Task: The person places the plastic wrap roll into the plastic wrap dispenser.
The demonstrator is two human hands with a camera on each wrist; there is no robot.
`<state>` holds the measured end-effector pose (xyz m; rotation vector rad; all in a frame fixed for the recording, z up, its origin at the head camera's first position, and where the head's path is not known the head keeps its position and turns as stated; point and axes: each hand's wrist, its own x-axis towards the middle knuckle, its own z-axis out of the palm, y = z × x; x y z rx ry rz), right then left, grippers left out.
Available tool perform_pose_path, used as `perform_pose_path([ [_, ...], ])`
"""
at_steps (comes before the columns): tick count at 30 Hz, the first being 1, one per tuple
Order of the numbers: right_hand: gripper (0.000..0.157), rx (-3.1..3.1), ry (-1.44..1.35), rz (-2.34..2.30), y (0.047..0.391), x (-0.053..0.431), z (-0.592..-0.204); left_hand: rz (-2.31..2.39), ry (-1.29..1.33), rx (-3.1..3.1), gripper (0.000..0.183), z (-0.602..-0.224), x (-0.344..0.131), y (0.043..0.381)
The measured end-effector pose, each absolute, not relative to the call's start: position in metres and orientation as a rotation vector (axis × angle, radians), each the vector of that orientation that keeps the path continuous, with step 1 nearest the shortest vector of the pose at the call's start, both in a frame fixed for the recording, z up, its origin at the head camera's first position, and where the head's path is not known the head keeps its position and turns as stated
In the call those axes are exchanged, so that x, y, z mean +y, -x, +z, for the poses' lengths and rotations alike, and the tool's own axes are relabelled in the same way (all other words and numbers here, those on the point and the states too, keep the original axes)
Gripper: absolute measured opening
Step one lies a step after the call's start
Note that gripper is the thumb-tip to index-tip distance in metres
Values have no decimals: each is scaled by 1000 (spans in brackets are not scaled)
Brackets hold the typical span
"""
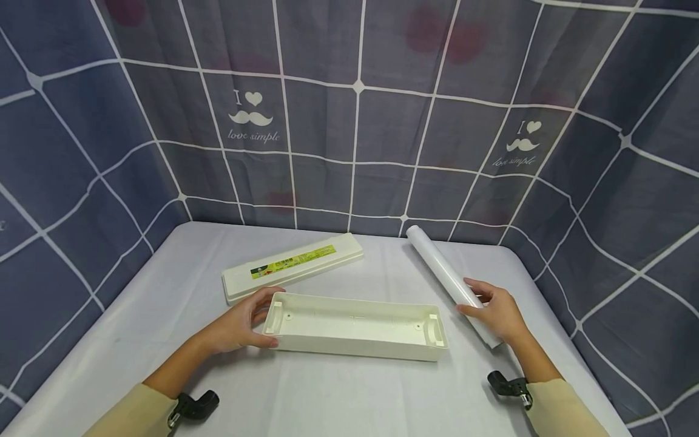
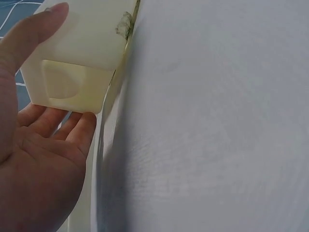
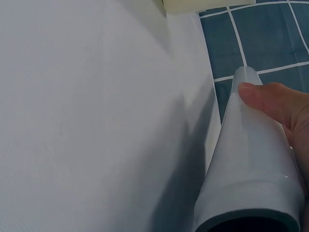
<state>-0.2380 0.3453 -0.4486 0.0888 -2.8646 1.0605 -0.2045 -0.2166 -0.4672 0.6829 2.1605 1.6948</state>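
Head view shows a long cream box in the middle of the frame, its open top facing up; inside, a moulded bracket stands at each end and small round marks dot the inner wall or floor, I cannot tell which. Left hand grips the box's left end, thumb on the near side. Behind, left of centre, lies a lid with a yellow-green label. Right of centre, the right hand holds a white roll, slanting over the white surface; the right wrist view shows its hollow end.
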Motion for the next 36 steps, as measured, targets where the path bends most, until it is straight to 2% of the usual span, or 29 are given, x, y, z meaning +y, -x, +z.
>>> perform_pose_path([
  [17, 72, -2820, -140, 1059, 237, 333, -429, 1706, -678, 2140, 104, -469, -217, 206],
  [36, 70, -2799, -239, 1061, 233, 318, -407, 1712, -710, 2129, 111, -469, -222, 207],
])
